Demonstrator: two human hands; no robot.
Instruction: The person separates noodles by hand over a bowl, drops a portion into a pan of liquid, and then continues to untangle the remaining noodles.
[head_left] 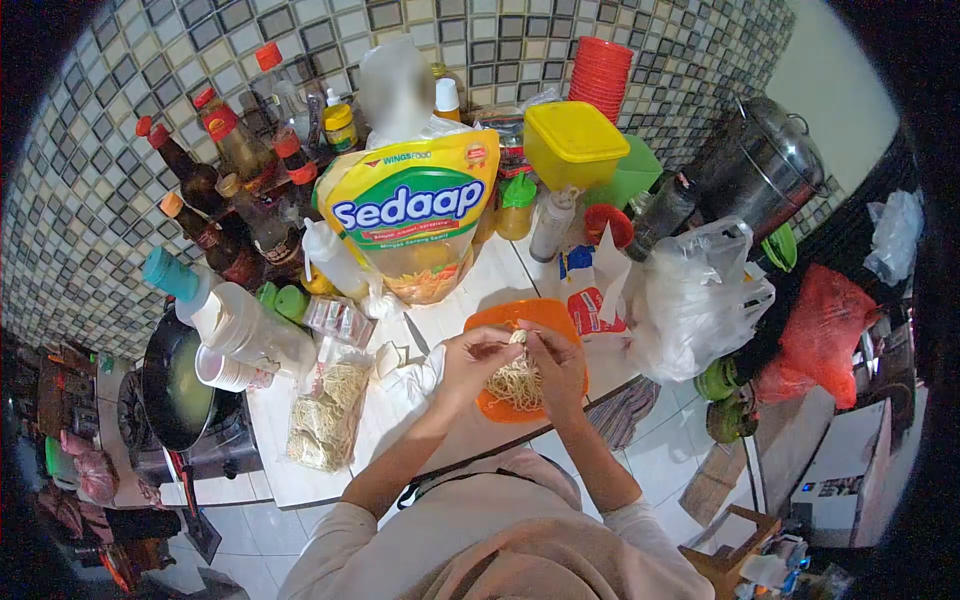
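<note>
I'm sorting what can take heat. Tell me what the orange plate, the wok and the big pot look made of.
Orange plate: likely plastic; bright uniform colour, soft sheen.
Wok: dark metal, matte, seemingly blackened.
Big pot: apparently stainless steel; silvery, mirror-like reflections.

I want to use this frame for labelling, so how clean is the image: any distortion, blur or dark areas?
Head view: strong fisheye bending, so the tiled wall curves and black corners ring the frame; light is bright and even on the counter, dimmer at the wok on the left; one patch behind the Sedaap bag is blurred; both hands and the noodles in the orange bowl look sharp.
</note>
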